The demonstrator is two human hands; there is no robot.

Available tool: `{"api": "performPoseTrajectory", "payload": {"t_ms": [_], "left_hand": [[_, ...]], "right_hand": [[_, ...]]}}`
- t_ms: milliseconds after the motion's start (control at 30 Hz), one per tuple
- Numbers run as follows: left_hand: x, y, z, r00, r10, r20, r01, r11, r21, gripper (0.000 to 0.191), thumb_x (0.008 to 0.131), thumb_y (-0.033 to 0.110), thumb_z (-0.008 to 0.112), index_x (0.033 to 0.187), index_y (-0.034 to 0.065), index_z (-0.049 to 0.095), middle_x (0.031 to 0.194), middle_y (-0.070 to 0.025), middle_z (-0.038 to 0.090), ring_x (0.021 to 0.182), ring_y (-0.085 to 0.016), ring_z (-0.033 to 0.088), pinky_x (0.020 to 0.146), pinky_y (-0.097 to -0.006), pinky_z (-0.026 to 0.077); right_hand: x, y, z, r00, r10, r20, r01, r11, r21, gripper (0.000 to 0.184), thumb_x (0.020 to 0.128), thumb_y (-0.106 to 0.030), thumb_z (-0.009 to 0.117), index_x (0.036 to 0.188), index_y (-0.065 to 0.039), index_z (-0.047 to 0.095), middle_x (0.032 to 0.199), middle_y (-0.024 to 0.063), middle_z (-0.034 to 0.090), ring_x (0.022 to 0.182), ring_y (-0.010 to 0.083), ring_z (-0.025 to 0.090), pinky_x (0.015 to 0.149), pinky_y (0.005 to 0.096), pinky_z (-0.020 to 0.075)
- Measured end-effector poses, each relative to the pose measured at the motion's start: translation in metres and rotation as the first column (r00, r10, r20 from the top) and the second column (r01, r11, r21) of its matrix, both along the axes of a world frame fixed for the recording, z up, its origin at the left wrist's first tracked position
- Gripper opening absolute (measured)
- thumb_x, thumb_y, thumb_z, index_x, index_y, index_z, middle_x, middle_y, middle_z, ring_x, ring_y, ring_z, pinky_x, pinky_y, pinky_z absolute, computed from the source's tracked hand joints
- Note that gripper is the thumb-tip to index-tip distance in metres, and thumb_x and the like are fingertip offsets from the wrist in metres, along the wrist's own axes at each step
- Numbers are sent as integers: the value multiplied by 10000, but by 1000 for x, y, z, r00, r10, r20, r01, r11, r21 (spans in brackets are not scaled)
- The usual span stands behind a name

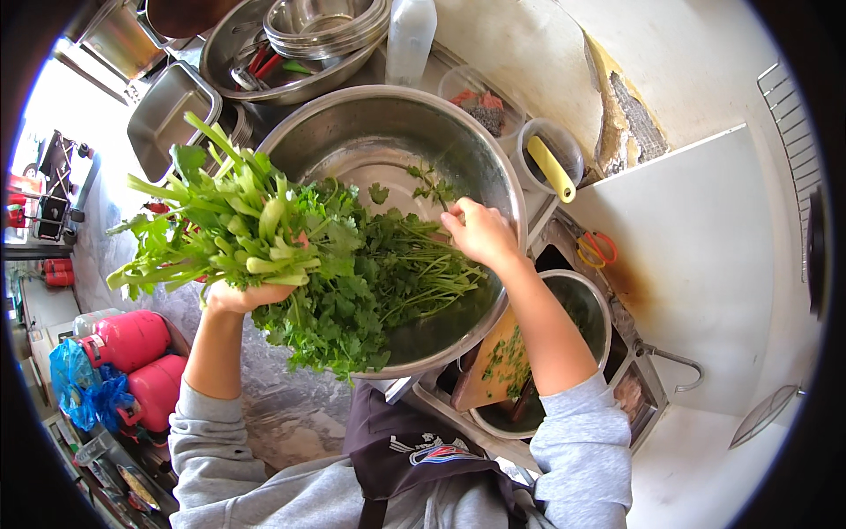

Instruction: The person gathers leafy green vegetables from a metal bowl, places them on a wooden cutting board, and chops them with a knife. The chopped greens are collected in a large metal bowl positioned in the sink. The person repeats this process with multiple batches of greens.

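My left hand grips a thick bunch of leafy celery, its cut pale-green stalks pointing up and left over the basin's left side. Below and in front of me is a large stainless steel basin. Leafy green herbs, likely coriander, spread from the bunch across the basin, their thin stems towards the right. Over the basin's right side, my right hand pinches a small leafy sprig between thumb and fingers. A single loose leaf lies on the basin's bottom.
A bowl with red-handled utensils, steel trays and a white bottle stand beyond. At right are a tub with a yellow-handled tool, scissors and a sink holding a chopping board. Pink gas cylinders stand left.
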State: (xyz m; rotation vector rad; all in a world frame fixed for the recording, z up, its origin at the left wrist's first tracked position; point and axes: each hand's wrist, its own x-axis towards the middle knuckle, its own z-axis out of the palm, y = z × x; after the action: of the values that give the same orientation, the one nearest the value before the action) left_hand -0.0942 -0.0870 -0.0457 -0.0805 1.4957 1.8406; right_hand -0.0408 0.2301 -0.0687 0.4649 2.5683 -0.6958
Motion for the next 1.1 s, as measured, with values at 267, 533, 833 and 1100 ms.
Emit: {"api": "performPoseTrajectory", "payload": {"t_ms": [267, 533, 833, 1100], "left_hand": [[14, 16, 54, 806, 65, -589, -26, 997, 75, 369, 684, 71, 631, 963, 90, 391, 778, -3, 457, 734, -153, 479, 823, -329, 386], [10, 40, 87, 615, 137, -777, 171, 938, 301, 501, 638, 170, 718, 983, 119, 358, 787, 13, 428, 728, -137, 458, 891, -326, 381], [-77, -1, 15, 757, -135, -640, 136, 990, -48, 415, 929, 232, 463, 1302, 54, 427, 1123, -89, 538, 1051, -207, 481, 1028, -366, 299], [-14, 120, 87, 875, -359, -325, 481, 722, 497, 300, 907, 297, 455, 1117, 84, 485, 1065, -60, 547, 983, -201, 508, 976, -371, 350]], "right_hand": [[39, -14, 71, 835, -154, -529, -186, 825, -533, 290, 876, -238, 610, 1072, -25, 589, 999, 102, 651, 933, 182, 622, 835, 317, 476], [78, -36, 116, 635, -332, -698, -259, 759, -597, 330, 859, -258, 621, 1051, 4, 570, 984, 169, 627, 935, 266, 624, 792, 347, 477], [135, -12, 133, 561, -336, -756, -228, 816, -532, 332, 880, -229, 624, 1114, -2, 561, 1035, 107, 629, 968, 191, 599, 820, 316, 460], [258, 91, 122, 337, -776, -534, 51, 581, -812, 215, 901, -125, 566, 1085, -14, 577, 1082, 65, 609, 997, 138, 576, 896, 272, 431]]}}
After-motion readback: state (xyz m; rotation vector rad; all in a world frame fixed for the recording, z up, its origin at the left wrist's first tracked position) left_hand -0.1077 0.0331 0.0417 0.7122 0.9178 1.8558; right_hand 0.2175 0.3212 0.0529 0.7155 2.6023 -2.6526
